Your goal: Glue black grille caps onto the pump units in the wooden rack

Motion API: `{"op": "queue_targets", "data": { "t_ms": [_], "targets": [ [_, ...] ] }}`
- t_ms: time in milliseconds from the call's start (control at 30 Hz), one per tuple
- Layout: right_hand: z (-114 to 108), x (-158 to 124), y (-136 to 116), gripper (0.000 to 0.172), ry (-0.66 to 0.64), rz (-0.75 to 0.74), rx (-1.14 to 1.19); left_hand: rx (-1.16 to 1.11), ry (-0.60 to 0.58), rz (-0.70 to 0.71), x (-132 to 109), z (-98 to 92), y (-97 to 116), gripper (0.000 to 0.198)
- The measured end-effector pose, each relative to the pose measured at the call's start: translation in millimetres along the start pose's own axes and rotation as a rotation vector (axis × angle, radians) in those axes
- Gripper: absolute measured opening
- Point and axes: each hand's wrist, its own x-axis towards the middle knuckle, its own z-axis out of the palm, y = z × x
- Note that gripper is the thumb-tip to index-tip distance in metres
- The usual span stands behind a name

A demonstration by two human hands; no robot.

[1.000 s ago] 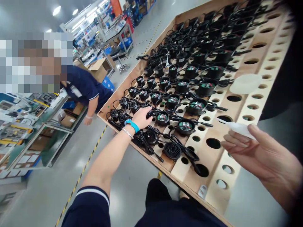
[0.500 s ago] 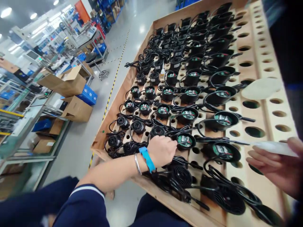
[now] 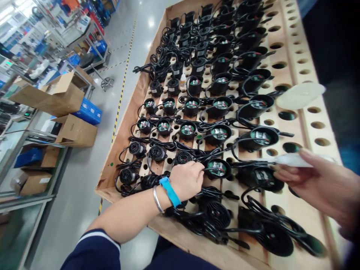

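Note:
My left hand [image 3: 187, 180], wearing a blue wristband and a silver bangle, is closed at the left rim of a black round housing [image 3: 218, 168] with a green circuit board inside. A black cable runs over that rim by my fingertips; what they pinch is hidden. On the right, my right hand [image 3: 317, 180] grips a white squeeze bottle [image 3: 294, 160] lying almost level. Its thin nozzle points left, above another black housing [image 3: 260, 178] with a board inside. Black slotted fan-like covers [image 3: 184, 157] sit left of and beyond my left hand.
Rows of black housings with coiled cables fill a wooden tray [image 3: 118, 146] with drilled holes. A pale oval sheet or lid [image 3: 300, 95] lies at the right. A small bottle [image 3: 183, 78] stands among the housings. Cardboard boxes [image 3: 75, 129] and workbenches are off left.
My right hand has moved left and slightly up with the white squeeze bottle, bringing its nozzle nearer the housings. My left hand stays at the same housing. The view has shifted slightly.

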Motion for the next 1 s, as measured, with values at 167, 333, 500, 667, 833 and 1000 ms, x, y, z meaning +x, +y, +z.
{"op": "queue_targets", "data": {
  "t_ms": [167, 333, 500, 667, 833, 1000],
  "targets": [
    [6, -10, 6, 0.057, 0.059, -0.064, -0.127, -0.027, -0.014, 0.036, -2, -1.2, 2, 0.018],
    [6, -22, 7, 0.055, 0.054, -0.108, -0.304, -0.062, 0.02, 0.053, -3, -4.5, 3, 0.018],
    [12, -22, 8, 0.053, 0.004, -0.094, -0.216, -0.155, 0.084, 0.042, -1, -2.1, -2, 0.016],
    [-2, -22, -7, 0.054, -0.034, -0.005, 0.036, -0.174, 0.195, 0.05, -2, -9.6, -8, 0.016],
    [-37, -40, -28, 0.05, -0.04, 0.046, 0.215, -0.221, 0.321, 0.061, -15, -43.7, 15, 0.018],
    [-92, -61, -39, 0.045, -0.097, 0.067, 0.318, -0.399, 0.234, 0.088, -17, -48.3, 120, 0.022]
  ]
}}
